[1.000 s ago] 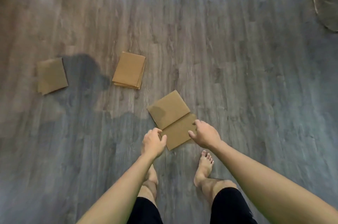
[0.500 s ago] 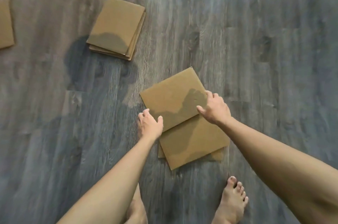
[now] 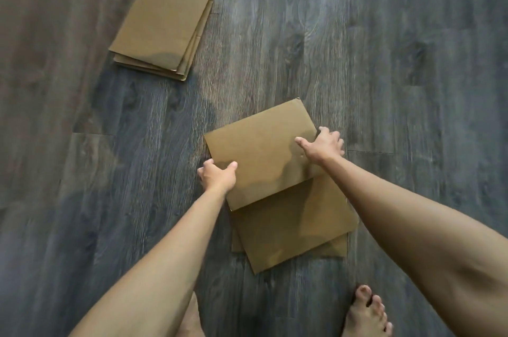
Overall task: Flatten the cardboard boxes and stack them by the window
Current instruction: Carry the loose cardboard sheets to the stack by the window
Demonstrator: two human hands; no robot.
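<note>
On the floor point(image 3: 384, 61), a flattened box point(image 3: 261, 155) lies near the middle, partly on top of a second flattened box point(image 3: 297, 226) just nearer. The left hand point(image 3: 218, 176) grips the top box's left edge, the right hand point(image 3: 323, 145) its right edge. Far to the left, well apart, lies a stack of flattened boxes point(image 3: 162, 26). A bare foot point(image 3: 368, 314) stands near right.
</note>
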